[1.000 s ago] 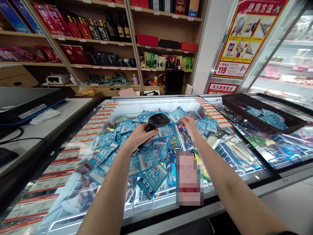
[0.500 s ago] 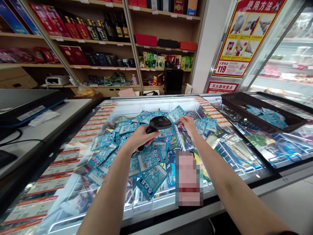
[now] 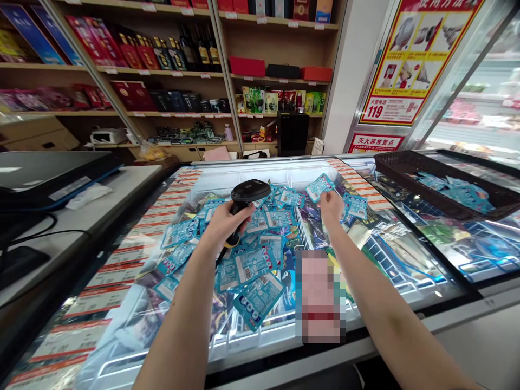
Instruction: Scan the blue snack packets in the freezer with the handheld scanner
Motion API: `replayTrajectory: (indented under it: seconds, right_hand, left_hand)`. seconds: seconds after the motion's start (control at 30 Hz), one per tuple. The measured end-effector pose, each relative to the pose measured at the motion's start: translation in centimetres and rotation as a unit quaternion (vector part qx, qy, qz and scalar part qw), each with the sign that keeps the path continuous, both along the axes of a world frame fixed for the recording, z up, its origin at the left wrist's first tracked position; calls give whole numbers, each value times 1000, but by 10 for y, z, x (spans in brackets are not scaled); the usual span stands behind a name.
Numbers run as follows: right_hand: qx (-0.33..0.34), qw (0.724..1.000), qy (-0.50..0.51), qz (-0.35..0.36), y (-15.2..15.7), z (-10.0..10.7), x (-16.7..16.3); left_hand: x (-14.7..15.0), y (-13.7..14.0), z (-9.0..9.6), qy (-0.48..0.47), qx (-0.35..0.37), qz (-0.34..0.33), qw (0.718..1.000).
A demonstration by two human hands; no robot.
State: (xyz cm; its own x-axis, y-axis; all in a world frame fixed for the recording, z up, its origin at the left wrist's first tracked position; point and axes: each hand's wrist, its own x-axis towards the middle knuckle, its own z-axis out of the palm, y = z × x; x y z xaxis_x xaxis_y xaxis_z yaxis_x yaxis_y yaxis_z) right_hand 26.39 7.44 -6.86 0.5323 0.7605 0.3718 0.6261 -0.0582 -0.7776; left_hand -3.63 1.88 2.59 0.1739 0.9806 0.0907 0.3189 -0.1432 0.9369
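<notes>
My left hand [image 3: 228, 219] is closed around the handle of a black barcode scanner [image 3: 251, 189], held above a heap of blue packets [image 3: 252, 264] on the freezer's glass top [image 3: 260, 172]. Farther right, my right hand [image 3: 331, 206] pinches the lower edge of one blue packet [image 3: 320, 187]. More blue packets [image 3: 355, 206] lie just to the right of that hand. Barcodes and printed text show on several packets in the heap. The cable end of the scanner is partly hidden by my left arm.
A brown basket [image 3: 410, 162] with blue packets stands at the right on the freezer. Nearer me lies a pixelated phone-shaped thing [image 3: 319, 287]. Price labels [image 3: 138, 238] line the glass at left, beside a counter [image 3: 134, 181]. Shelves of boxes and bottles [image 3: 162, 116] stand behind.
My right hand has carried the pinched packet to the right, away from the heap. The scanner in my left hand has shifted slightly left and up. The view has turned a little.
</notes>
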Motion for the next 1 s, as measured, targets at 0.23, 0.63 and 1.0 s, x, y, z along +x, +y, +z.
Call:
replayTrajectory:
  seconds: [0.23,0.63,1.0]
  right_hand:
    - [-83,980,-88,-158,-3,3,23]
    - [-23,975,-202,-86,-5,2,6]
    - [-20,912,-334,237,13,-13,-7]
  left_hand:
    - [-1,2,-1,9,-1,3,1000]
    - [3,8,0,23,-25,1,999]
    - [11,8,-1,39,-20,-21,999]
